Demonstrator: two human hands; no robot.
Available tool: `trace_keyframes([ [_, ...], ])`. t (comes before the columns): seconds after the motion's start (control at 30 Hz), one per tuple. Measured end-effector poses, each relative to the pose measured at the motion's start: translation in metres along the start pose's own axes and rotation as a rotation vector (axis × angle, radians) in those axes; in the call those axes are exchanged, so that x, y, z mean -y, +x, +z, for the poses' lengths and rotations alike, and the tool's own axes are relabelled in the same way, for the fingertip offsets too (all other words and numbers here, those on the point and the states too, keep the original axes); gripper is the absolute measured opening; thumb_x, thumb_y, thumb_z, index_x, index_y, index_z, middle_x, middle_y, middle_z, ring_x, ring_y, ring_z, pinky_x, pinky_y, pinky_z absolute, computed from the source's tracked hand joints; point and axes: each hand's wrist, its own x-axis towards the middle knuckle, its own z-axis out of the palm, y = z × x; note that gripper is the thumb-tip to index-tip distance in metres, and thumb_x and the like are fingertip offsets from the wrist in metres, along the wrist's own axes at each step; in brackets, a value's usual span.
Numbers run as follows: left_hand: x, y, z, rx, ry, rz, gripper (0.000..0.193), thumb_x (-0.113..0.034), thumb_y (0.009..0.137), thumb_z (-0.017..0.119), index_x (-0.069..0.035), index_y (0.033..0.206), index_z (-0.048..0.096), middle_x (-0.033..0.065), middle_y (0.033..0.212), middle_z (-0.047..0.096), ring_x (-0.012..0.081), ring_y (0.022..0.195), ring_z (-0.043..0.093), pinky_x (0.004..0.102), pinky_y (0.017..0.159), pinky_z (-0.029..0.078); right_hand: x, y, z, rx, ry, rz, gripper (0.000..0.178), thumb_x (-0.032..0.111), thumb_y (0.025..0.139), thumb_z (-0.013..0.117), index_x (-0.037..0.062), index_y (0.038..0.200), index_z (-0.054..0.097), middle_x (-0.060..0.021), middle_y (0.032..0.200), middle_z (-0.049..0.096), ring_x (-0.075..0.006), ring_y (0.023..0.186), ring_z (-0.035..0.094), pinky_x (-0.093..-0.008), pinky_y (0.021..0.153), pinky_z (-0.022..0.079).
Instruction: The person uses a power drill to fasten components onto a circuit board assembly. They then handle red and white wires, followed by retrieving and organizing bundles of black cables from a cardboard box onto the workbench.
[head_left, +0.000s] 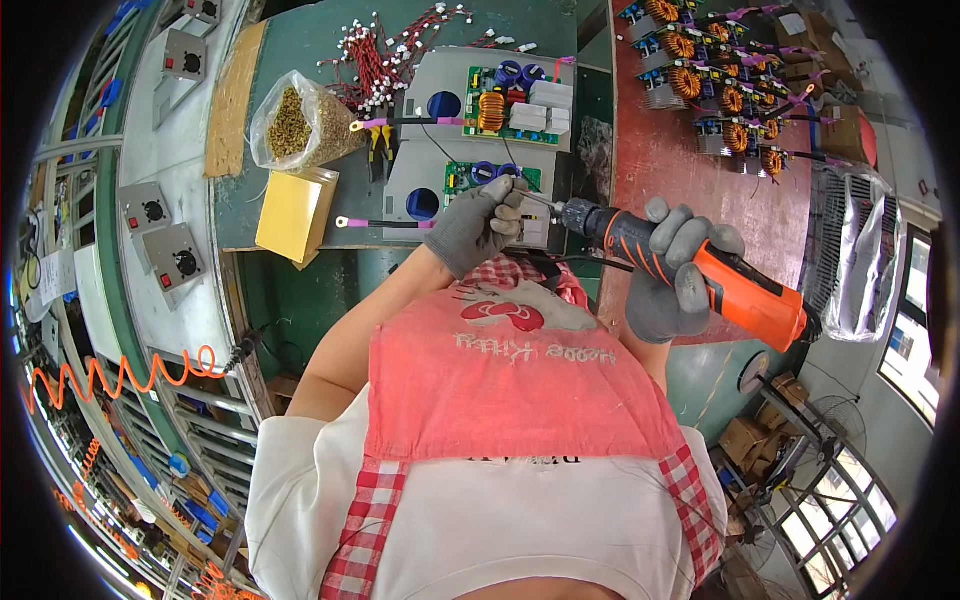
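In a grey glove, my right hand wraps round the body of an orange and black electric screwdriver, held sideways with its bit pointing left. My left hand, also gloved, is closed in a pinch beside the bit's tip, over the nearer grey metal plate. Whatever sits between those fingertips is too small to make out. Partly behind the left hand, a green circuit board lies on that plate. A second circuit board with blue capacitors and a copper coil lies on the farther grey plate.
Left of the plates are a clear bag of small brass-coloured parts, a yellow box and yellow-black pliers. Red-white wire leads are heaped behind. Several coil-bearing boards stand on the red table at right.
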Motion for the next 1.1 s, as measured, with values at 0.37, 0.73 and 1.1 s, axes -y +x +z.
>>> trace_keyframes([
  [0.37,0.02,-0.01,0.016,-0.155,0.466,-0.082,0.043,-0.035,0.096,0.051,0.001,0.12,0.054,0.0035,0.087,0.059,0.0077,0.071,0.048,0.0207,0.059,0.042,-0.027,0.005,-0.013,-0.124,-0.151,0.003,0.047,0.003,0.07,0.058,0.0064,0.116,0.048,-0.0043,0.077,0.056,-0.0199,0.074,0.055,-0.0465,0.092,0.04],
  [0.73,0.011,-0.031,-0.009,-0.248,0.543,0.237,0.031,-0.008,0.094,0.045,0.007,0.121,0.05,0.0177,0.111,0.06,0.0223,0.099,0.061,0.0297,0.082,0.051,-0.085,-0.003,-0.041,-0.171,-0.286,0.17,0.042,-0.011,0.073,0.058,0.0009,0.111,0.048,-0.0048,0.085,0.061,-0.0158,0.083,0.062,-0.042,0.096,0.045],
  [1.1,0.011,-0.027,-0.011,-0.198,0.483,0.376,0.03,-0.011,0.099,0.04,0.009,0.121,0.042,0.0233,0.113,0.057,0.0256,0.098,0.062,0.0315,0.084,0.054,-0.086,0.001,-0.039,-0.187,-0.252,0.213,0.04,-0.009,0.073,0.062,0.0001,0.11,0.049,-0.0055,0.088,0.062,-0.016,0.083,0.062,-0.0373,0.089,0.049],
])
